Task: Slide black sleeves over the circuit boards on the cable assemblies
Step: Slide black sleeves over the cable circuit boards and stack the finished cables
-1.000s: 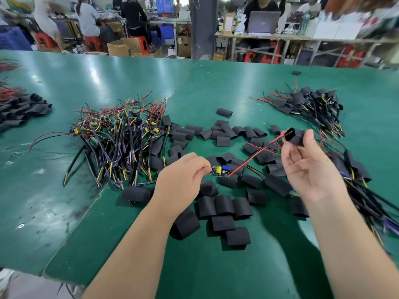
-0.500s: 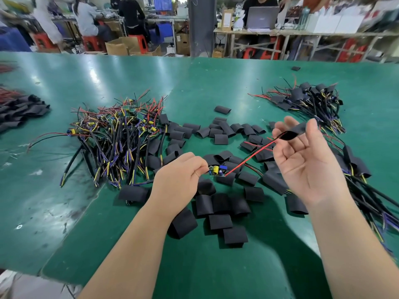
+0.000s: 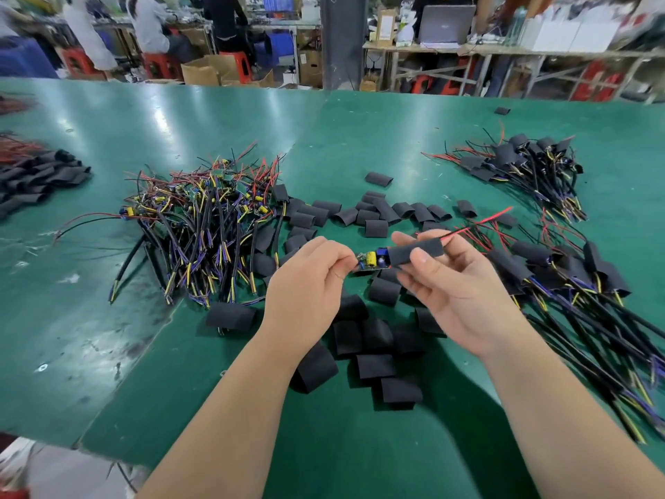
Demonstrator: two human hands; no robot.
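Sleeve (image 3: 415,251) at circuit board (image 3: 372,261) right end, axes aligned | left hand (image 3: 306,293) pinches board's left end | right hand (image 3: 457,293) pinches sleeve

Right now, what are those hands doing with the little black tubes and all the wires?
A person is covering a cable assembly. The left hand pinches one end of a small circuit board. The right hand holds a black sleeve threaded over the red wire, its mouth at the board's other end; the board is mostly bare. Loose sleeves lie on the green table, unsleeved assemblies are heaped to the left, and sleeved assemblies sit on the right.
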